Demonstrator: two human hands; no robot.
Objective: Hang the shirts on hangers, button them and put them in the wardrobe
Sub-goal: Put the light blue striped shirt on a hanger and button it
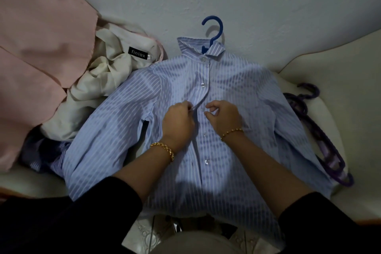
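Both hands work at the buttons of a blue striped shirt [226,80] lying flat on a white cushioned surface [329,64].

Farthest left of the shirt lies a pink garment [31,57], then a crumpled cream garment [99,80] with a black "fintax" label touching the shirt's sleeve. At the shirt's mid-chest the left hand [178,121] pinches the front edge. Just beside it, the right hand [223,117] pinches the facing edge by a button [203,110]. The blue hanger [214,31] hook juts from the collar above. Right of the shirt, purple hangers [327,146] lie partly under its sleeve.
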